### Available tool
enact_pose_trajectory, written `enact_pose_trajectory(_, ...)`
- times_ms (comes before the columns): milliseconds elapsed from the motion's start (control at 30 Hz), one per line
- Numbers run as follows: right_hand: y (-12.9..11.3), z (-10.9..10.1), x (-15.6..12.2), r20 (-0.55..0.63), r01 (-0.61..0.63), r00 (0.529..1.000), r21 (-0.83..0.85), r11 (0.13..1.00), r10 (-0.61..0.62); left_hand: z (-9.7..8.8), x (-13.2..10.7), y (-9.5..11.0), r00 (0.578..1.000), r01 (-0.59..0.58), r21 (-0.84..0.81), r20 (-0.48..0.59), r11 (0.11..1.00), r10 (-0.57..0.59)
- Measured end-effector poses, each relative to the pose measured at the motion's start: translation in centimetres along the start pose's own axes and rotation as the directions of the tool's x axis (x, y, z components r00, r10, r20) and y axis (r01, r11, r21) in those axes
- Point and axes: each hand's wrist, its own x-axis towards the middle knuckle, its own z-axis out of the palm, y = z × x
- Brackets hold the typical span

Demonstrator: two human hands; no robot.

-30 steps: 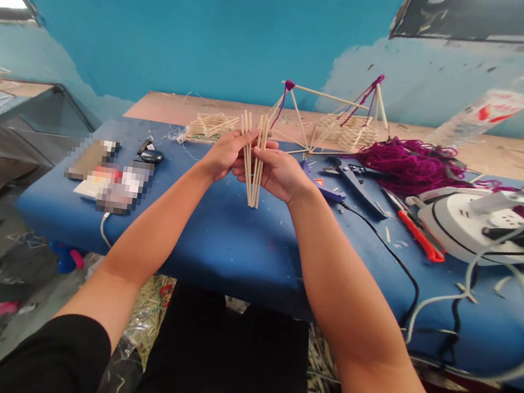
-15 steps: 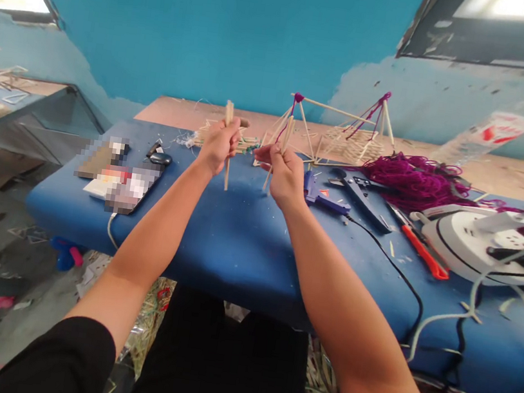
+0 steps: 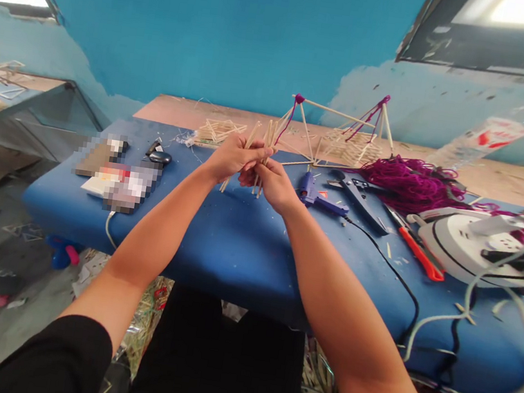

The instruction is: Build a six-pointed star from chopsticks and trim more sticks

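Observation:
Both my hands meet above the blue table (image 3: 235, 245), holding a bundle of thin wooden sticks (image 3: 266, 137) upright between them. My left hand (image 3: 231, 156) is closed round the sticks from the left. My right hand (image 3: 271, 181) grips them from the right, fingers curled. The stick ends poke out above and below the hands. Just behind stands a stick frame (image 3: 324, 134) tied with purple yarn at its peaks.
A blue glue gun (image 3: 313, 194) lies right of my hands, then black pliers (image 3: 359, 197), a red-handled cutter (image 3: 418, 248), a purple yarn pile (image 3: 405, 178) and a white cable reel (image 3: 474, 246). Blurred items (image 3: 118, 176) lie at left. Flat stick lattices (image 3: 217, 130) rest behind.
A second ago both hands held one bundle together. Half a second ago they were apart, each with some sticks. Now they have come back together on the sticks.

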Motion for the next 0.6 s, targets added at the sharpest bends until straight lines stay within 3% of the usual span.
enact_pose_trajectory(133, 0.1, 0.1, -0.3, 0.018, -0.069, 0.997, -0.045, 0.997, 0.07, -0.1, 0.3, 0.1, 0.993, -0.05, 0.069, -0.099, 0.996, 0.057)
enact_pose_trajectory(233, 0.4, 0.2, -0.3, -0.044, -0.088, 0.996, -0.11, 0.99, 0.083, -1.2, 0.9, 0.0, 0.975, -0.078, 0.117, -0.198, 0.99, 0.1)
enact_pose_trajectory(300, 0.6, 0.1, -0.2, -0.153, -0.079, 0.987, -0.17, 0.982, 0.053, -2.2, 1.2, 0.0, 0.937, -0.129, 0.193, -0.299, 0.973, 0.183)
enact_pose_trajectory(367, 0.7, -0.3, 0.1, -0.292, -0.066, 0.956, -0.228, 0.971, -0.003, -3.1, 1.2, 0.0, 0.87, -0.167, 0.385, -0.376, 0.908, 0.319)
enact_pose_trajectory(433, 0.4, -1.0, 0.4, -0.404, -0.059, 0.913, -0.263, 0.963, -0.054, -3.6, 1.0, 0.0, 0.831, -0.087, 0.663, -0.363, 0.744, 0.421)
enact_pose_trajectory(467, 0.0, -1.4, 0.5, -0.449, -0.046, 0.89, -0.268, 0.962, -0.082, -3.7, 0.9, -0.1, 0.847, 0.0, 0.783, -0.331, 0.622, 0.417)
enact_pose_trajectory(533, -0.9, -2.4, 0.6, -0.525, 0.02, 0.836, -0.264, 0.964, -0.161, -3.5, 0.8, -0.4, 0.915, 0.181, 0.916, -0.29, 0.358, 0.28)
enact_pose_trajectory(600, -2.3, -3.5, 0.4, -0.595, 0.13, 0.76, -0.255, 0.958, -0.261, -3.3, 0.9, -1.1, 0.948, 0.287, 0.941, -0.305, 0.179, 0.089)
